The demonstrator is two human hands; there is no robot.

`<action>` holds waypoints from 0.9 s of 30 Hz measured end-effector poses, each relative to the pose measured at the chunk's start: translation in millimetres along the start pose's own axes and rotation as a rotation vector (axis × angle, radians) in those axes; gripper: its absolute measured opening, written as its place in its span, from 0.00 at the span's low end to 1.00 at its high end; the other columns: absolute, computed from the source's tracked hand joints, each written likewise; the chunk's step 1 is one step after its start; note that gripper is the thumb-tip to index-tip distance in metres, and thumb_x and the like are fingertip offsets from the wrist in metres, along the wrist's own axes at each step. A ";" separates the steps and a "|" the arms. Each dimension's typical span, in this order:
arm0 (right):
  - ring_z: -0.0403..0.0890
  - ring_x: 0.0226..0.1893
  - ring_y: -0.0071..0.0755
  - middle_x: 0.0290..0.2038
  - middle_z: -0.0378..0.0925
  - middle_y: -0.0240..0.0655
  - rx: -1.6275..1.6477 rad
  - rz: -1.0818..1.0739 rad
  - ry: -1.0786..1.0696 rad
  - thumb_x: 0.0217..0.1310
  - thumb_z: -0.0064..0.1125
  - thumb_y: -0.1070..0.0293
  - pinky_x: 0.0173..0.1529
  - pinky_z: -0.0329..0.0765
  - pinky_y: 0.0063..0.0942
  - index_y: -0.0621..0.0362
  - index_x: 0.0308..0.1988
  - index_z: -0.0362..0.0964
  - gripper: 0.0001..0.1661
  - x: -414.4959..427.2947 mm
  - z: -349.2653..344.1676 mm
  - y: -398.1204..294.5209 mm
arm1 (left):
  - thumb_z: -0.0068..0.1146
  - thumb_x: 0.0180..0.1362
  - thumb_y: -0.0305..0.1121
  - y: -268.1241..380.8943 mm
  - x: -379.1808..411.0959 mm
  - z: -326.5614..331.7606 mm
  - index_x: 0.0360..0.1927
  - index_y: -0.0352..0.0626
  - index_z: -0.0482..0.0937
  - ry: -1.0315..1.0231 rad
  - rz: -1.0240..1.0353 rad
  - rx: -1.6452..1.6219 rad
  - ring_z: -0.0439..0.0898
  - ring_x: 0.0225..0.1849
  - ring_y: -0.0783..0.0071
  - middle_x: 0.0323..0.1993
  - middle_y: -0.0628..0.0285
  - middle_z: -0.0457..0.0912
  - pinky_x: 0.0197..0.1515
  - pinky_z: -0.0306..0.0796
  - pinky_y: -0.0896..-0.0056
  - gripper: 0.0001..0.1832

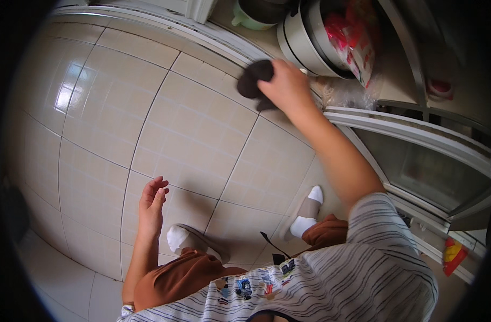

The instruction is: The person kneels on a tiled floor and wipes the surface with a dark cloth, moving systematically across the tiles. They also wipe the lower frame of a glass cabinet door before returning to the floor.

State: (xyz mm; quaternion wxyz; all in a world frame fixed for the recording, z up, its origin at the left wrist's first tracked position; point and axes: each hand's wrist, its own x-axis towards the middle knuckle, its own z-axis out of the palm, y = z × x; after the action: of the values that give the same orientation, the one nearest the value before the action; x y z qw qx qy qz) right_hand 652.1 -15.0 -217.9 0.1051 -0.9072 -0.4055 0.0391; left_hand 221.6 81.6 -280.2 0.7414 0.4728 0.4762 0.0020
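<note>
My right hand [287, 86] reaches forward and grips a dark brown cloth [255, 78]. The cloth is bunched, blurred, and hangs beside the bottom frame [233, 42] of a low cabinet; whether it touches the frame I cannot tell. Empty and loosely curled, with the thumb apart from the fingers, my left hand [152, 197] hovers over the tiled floor [189, 133] above my left knee. Inside the cabinet, close to my right hand, large pale metal pots [301, 44] lie tipped on their side, and a red and white plastic bag [352, 48] sticks out of them.
A pale green pot [249, 18] stands deeper in the cabinet. Clear plastic wrapping [350, 94] lies near the cabinet's edge. To the right a glass-panelled cabinet door [426, 161] stands swung out. A red and yellow packet [454, 255] is at the lower right. My slippered feet [197, 241] rest on the tiles.
</note>
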 end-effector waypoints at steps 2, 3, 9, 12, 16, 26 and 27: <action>0.83 0.44 0.54 0.40 0.82 0.47 0.090 -0.060 0.067 0.45 0.70 0.60 0.48 0.81 0.47 0.60 0.40 0.78 0.22 43.2 19.2 -54.2 | 0.54 0.71 0.42 7.1 3.8 1.6 0.66 0.45 0.72 0.036 0.013 -0.020 0.78 0.56 0.72 0.58 0.63 0.80 0.58 0.68 0.67 0.23; 0.83 0.43 0.57 0.41 0.82 0.47 0.093 -0.079 0.080 0.47 0.68 0.57 0.49 0.81 0.48 0.59 0.42 0.78 0.23 63.4 26.5 -77.6 | 0.54 0.71 0.42 8.3 5.4 2.2 0.66 0.45 0.73 0.051 0.021 -0.030 0.77 0.56 0.73 0.58 0.63 0.80 0.58 0.68 0.67 0.23; 0.81 0.50 0.52 0.48 0.80 0.41 -0.069 -0.158 -0.025 0.47 0.71 0.60 0.52 0.81 0.45 0.51 0.52 0.75 0.29 44.5 31.4 -82.7 | 0.55 0.71 0.36 -2.3 14.3 -23.7 0.66 0.41 0.72 0.061 0.109 0.070 0.76 0.60 0.67 0.58 0.57 0.80 0.63 0.67 0.62 0.23; 0.82 0.45 0.55 0.41 0.81 0.46 -0.276 -0.119 -0.137 0.46 0.70 0.64 0.49 0.81 0.48 0.58 0.42 0.72 0.22 -12.2 -11.2 -30.1 | 0.60 0.65 0.32 30.1 18.2 -26.0 0.67 0.43 0.71 0.255 0.310 0.688 0.71 0.68 0.53 0.68 0.50 0.71 0.68 0.65 0.55 0.27; 0.82 0.48 0.54 0.46 0.81 0.45 -0.070 0.032 -0.278 0.44 0.71 0.65 0.53 0.80 0.46 0.57 0.54 0.74 0.34 -62.7 -23.5 -22.9 | 0.64 0.61 0.35 44.2 19.9 -37.7 0.72 0.46 0.67 0.318 0.385 0.798 0.63 0.73 0.47 0.75 0.47 0.61 0.72 0.61 0.50 0.35; 0.71 0.62 0.54 0.63 0.69 0.45 0.893 -0.671 -0.327 0.47 0.70 0.74 0.64 0.73 0.43 0.57 0.70 0.59 0.50 -105.8 52.3 -244.7 | 0.58 0.66 0.40 118.6 60.5 -82.0 0.70 0.35 0.64 0.372 0.565 -0.424 0.76 0.63 0.59 0.62 0.52 0.76 0.66 0.70 0.59 0.33; 0.71 0.63 0.54 0.64 0.68 0.46 0.879 -0.610 -0.301 0.48 0.70 0.75 0.65 0.72 0.43 0.58 0.69 0.60 0.48 -109.5 59.5 -230.2 | 0.59 0.65 0.38 124.1 74.6 -114.7 0.69 0.35 0.66 0.464 0.625 -0.372 0.77 0.61 0.59 0.60 0.52 0.77 0.64 0.71 0.59 0.32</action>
State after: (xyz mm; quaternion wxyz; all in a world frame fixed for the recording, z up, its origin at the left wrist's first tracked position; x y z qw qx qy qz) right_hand 402.1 62.3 -226.2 0.4211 -0.6039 -0.6058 0.3016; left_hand 236.8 264.2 -256.8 0.6509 0.4396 0.4559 0.4186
